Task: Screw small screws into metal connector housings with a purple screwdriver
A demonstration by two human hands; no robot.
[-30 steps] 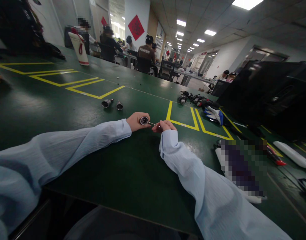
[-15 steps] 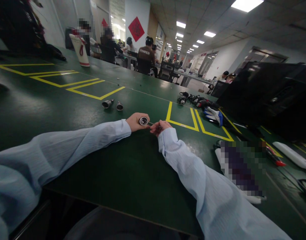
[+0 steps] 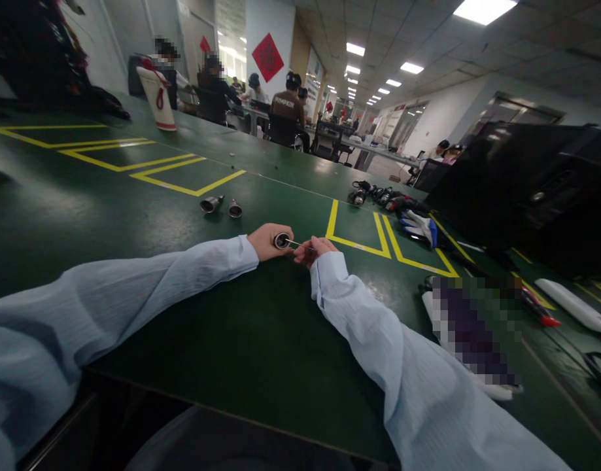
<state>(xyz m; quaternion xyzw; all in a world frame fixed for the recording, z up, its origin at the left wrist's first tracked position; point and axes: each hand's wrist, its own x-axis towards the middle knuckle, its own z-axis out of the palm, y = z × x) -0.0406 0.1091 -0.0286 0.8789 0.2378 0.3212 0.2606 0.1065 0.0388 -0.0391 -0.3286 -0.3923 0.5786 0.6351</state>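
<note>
Left hand (image 3: 269, 241) grips metal cup (image 3: 281, 241); right hand (image 3: 316, 250), at 3 o'clock, pinches thin rod (image 3: 294, 244). Rod reaches cup mouth; work appears unfinished.

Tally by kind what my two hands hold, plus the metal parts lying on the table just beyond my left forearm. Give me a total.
Round-rimmed part, in the left hand: 1
Thin rod, in the right hand: 1
Cup-shaped metal parts, on the table: 2
Total: 4
</note>
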